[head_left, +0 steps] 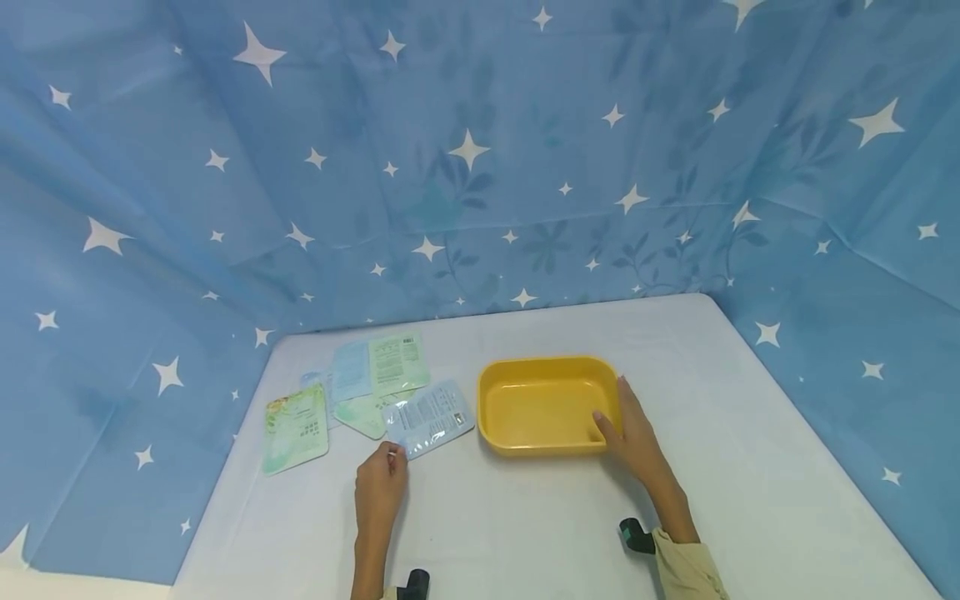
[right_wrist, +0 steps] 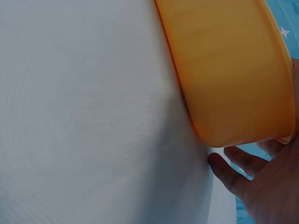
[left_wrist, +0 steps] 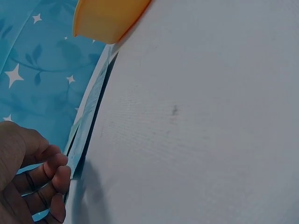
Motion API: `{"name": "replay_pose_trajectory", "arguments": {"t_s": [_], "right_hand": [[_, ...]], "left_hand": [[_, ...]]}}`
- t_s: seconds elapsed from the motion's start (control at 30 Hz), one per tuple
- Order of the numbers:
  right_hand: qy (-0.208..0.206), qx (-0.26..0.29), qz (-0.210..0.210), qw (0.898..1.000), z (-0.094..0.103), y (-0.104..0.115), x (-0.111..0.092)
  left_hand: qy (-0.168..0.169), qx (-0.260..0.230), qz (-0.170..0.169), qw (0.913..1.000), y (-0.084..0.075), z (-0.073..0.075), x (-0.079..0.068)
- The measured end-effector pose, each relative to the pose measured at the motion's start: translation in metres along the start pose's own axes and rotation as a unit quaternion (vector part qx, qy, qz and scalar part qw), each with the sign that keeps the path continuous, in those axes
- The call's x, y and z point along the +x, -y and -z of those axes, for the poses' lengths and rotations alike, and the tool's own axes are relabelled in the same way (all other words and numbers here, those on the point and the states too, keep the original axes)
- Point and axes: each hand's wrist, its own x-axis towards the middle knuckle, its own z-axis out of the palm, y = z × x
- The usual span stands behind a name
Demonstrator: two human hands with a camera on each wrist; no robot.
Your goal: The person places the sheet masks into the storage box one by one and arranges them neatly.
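A flat, glossy pale-blue sheet mask packet (head_left: 429, 418) with printed text lies left of the yellow plastic tray (head_left: 546, 407). My left hand (head_left: 381, 490) pinches its near-left corner between thumb and curled fingers. From the left wrist, the packet (left_wrist: 88, 119) is seen edge-on, with a dark gap beneath it, beside the fingertips (left_wrist: 60, 179). My right hand (head_left: 636, 437) holds the tray's right side, thumb over the rim and the other fingers outside. Low in the right wrist view, those fingers (right_wrist: 229, 177) are spread by the tray's outer wall (right_wrist: 233, 79).
Several more packets lie at the table's left: a green one with a leafy print (head_left: 296, 429), a pale-green one with text (head_left: 397, 364) and a light-blue one (head_left: 351, 372), some overlapping. A blue star-patterned curtain (head_left: 465, 192) surrounds the white table (head_left: 517, 533).
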Motion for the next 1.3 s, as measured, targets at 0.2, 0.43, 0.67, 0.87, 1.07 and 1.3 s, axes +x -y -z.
{"name": "replay_pose_trajectory", "arguments": {"t_s": [0.2, 0.43, 0.67, 0.87, 1.07, 1.3], "right_hand": [[0.003, 0.000, -0.005, 1.000, -0.001, -0.002, -0.002], [0.016, 0.002, -0.031, 0.999, -0.001, -0.002, -0.003], [0.015, 0.009, -0.029, 0.999, -0.001, -0.001, -0.004], [0.016, 0.017, -0.032, 0.999, -0.001, 0.002, -0.005], [0.017, 0.016, -0.039, 0.999, -0.001, 0.002, -0.004], [0.020, 0.018, -0.045, 0.999, 0.000, 0.004, -0.003]], "left_hand": [[-0.016, 0.005, -0.023, 0.9996, -0.003, -0.002, 0.000], [-0.017, 0.041, -0.057, 0.9974, -0.005, -0.007, 0.011], [0.000, 0.082, -0.073, 0.9940, 0.003, -0.016, 0.021], [0.017, 0.116, -0.071, 0.9905, 0.008, -0.020, 0.021], [0.014, 0.107, -0.062, 0.9922, 0.006, -0.019, 0.023], [0.006, 0.075, -0.053, 0.9957, 0.000, -0.020, 0.027]]}}
